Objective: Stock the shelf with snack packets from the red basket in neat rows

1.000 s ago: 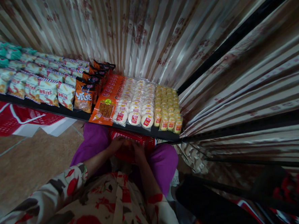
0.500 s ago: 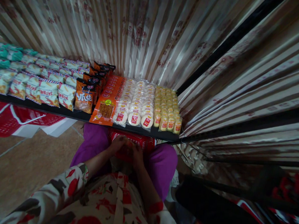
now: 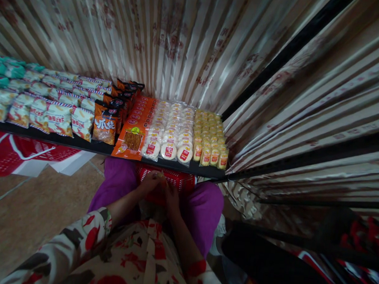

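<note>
My left hand [image 3: 152, 181] and my right hand [image 3: 172, 197] meet over a red plastic basket [image 3: 187, 182] between my knees. The fingers of both are bent together; something small may be between them, but dimness and the fingers hide it. Just above, on the black shelf [image 3: 203, 171], are round white snack packs [image 3: 169, 150] with red labels, in rows. Beside these stand small yellow packs [image 3: 214, 155] on the right and flat orange bags [image 3: 132, 140] of brown sticks on the left. Neither hand touches the shelf goods.
Farther left stand black-and-orange bags [image 3: 104, 123], white snack bags [image 3: 60, 119] and green packs [image 3: 14, 71]. Another red basket [image 3: 31, 153] with a white handle is under the shelf. A pleated curtain [image 3: 182, 43] hangs behind, and black poles [image 3: 287, 58] cross at the right.
The view has shifted slightly, so the shelf goods sit a little farther left. My hands stay together over the basket, with only small finger movement.
</note>
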`<state>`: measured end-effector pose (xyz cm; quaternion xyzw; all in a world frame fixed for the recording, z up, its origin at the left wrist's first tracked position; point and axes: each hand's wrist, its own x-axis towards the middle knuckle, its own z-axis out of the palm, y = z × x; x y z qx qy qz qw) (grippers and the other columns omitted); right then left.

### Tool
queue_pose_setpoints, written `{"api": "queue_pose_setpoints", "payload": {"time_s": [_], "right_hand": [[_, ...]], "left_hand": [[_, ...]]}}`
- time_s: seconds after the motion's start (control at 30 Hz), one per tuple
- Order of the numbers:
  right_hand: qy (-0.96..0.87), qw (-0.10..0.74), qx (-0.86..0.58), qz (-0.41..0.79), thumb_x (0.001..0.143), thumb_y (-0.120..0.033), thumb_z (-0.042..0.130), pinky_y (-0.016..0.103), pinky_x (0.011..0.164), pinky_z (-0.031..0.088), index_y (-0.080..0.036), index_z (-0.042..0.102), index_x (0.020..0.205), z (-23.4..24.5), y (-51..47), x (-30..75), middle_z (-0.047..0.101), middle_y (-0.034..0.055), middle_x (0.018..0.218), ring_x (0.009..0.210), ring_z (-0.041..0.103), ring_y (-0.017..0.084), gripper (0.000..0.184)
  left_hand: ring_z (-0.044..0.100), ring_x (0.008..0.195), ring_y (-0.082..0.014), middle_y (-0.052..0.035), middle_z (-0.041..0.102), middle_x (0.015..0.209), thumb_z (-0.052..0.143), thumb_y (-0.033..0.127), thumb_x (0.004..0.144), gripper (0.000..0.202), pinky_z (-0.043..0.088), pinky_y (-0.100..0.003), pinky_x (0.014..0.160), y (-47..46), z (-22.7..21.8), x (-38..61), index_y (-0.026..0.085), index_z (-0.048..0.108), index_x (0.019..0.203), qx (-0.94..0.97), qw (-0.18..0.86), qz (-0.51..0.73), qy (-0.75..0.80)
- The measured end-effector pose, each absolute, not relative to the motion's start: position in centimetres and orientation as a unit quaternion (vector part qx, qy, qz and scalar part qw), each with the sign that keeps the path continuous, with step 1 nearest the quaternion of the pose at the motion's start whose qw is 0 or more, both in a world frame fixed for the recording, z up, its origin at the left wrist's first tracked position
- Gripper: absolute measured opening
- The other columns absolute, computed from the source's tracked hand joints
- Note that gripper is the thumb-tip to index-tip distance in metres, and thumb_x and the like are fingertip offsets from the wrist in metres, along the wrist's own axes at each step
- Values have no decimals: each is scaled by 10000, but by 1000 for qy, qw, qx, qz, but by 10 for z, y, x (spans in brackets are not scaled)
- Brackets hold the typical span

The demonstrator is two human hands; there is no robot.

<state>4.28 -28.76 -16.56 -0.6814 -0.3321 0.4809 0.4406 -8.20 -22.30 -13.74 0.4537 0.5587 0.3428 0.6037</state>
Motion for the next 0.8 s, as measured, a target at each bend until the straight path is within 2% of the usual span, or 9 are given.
{"api": "queue_pose_setpoints", "payload": {"time_s": [0.23,0.53,0.8], "right_hand": [[-396,426,-721,378,734,-377,557,366,981,397,-213,584,1104,-149,-289,42,609,91,1185,1110,557,229,406],[-442,410,-714,356,760,-325,544,339,896,437,-230,621,1074,-126,-289,44,650,65,1070,1007,583,228,337],[-486,411,-709,303,759,-385,563,390,965,391,-165,529,1207,-121,-297,47,575,129,1183,1085,532,257,501]], "left_hand": [[623,812,-169,-20,676,835,604,260,733,155,485,-267,751,-224,-122,-77,175,610,862,507,575,334,549],[596,712,-152,-7,645,783,600,313,740,174,454,-244,646,-231,-105,-68,184,567,852,557,536,308,556],[578,714,-142,13,625,772,576,320,764,162,419,-234,647,-231,-83,-58,198,556,868,611,479,278,566]]}}
